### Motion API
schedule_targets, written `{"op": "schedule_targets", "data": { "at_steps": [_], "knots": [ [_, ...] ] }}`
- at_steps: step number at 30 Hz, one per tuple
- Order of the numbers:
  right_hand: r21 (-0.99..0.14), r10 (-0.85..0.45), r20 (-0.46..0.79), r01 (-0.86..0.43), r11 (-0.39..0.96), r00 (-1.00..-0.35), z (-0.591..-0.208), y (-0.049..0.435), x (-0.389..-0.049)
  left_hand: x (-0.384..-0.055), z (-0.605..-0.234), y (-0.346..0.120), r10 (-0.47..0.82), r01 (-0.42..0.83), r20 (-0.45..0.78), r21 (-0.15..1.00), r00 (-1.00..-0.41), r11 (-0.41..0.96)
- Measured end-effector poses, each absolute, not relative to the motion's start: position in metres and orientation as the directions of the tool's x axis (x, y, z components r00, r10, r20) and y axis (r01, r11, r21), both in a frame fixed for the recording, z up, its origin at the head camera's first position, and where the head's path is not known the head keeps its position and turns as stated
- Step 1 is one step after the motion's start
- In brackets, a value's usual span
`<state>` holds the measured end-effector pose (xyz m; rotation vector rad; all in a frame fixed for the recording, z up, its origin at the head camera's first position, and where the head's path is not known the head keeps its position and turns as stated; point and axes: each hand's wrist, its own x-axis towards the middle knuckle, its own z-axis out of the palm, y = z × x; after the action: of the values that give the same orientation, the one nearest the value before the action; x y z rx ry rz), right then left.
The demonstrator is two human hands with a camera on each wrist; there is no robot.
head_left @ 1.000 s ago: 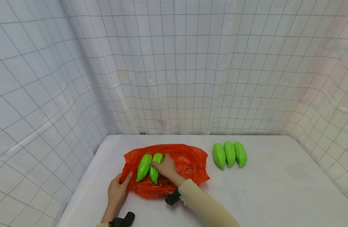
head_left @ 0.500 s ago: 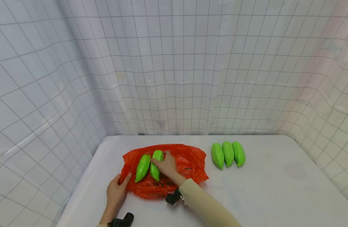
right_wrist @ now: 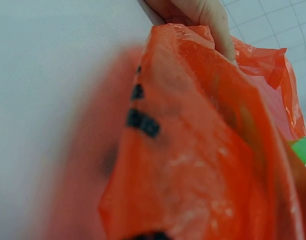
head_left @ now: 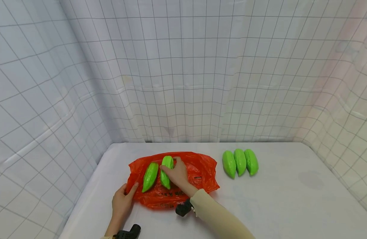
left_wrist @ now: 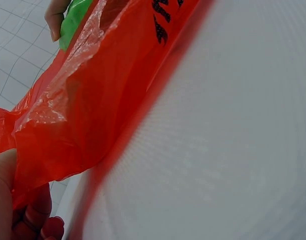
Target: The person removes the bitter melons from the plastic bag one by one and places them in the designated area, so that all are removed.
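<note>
A crinkled red plastic bag (head_left: 201, 169) with black print lies on the white table. At its left edge my left hand (head_left: 122, 201) pinches the plastic between thumb and fingers, as the left wrist view also shows. My right hand (head_left: 179, 172) reaches over the bag and holds a bright green ridged gourd (head_left: 166, 174) by its upper part, its tapered end toward me. Just left of it, a second green gourd (head_left: 150, 177) lies on the bag. In the right wrist view the red plastic (right_wrist: 193, 175) covers most of the scene, and the right fingers are hidden.
Three more green gourds (head_left: 240, 162) lie side by side on the table, right of the bag. White gridded curtains (head_left: 183, 83) enclose the table at the back and both sides. Black wrist cameras (head_left: 183, 208) sit on both wrists.
My right hand has moved the gourd slightly away from me and to the right, widening its gap from the gourd beside it. My left hand stays at the bag's edge.
</note>
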<state>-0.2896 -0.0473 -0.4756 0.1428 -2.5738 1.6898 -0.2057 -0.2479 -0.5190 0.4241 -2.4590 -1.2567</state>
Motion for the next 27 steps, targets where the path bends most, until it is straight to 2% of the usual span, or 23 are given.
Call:
{"op": "schedule_targets", "data": {
  "at_steps": [15, 27],
  "knots": [
    [-0.934, -0.004, 0.223, -0.215, 0.284, -0.975, -0.472, -0.039, -0.290, -0.206, -0.518, -0.248, -0.408, -0.106, 0.166, 0.818, -0.898, 0.565],
    [-0.946, 0.030, 0.252, -0.240, 0.220, -0.967, -0.463, -0.030, -0.289, -0.206, -0.517, -0.248, -0.409, -0.126, 0.147, 0.813, -0.901, 0.569]
  ]
}}
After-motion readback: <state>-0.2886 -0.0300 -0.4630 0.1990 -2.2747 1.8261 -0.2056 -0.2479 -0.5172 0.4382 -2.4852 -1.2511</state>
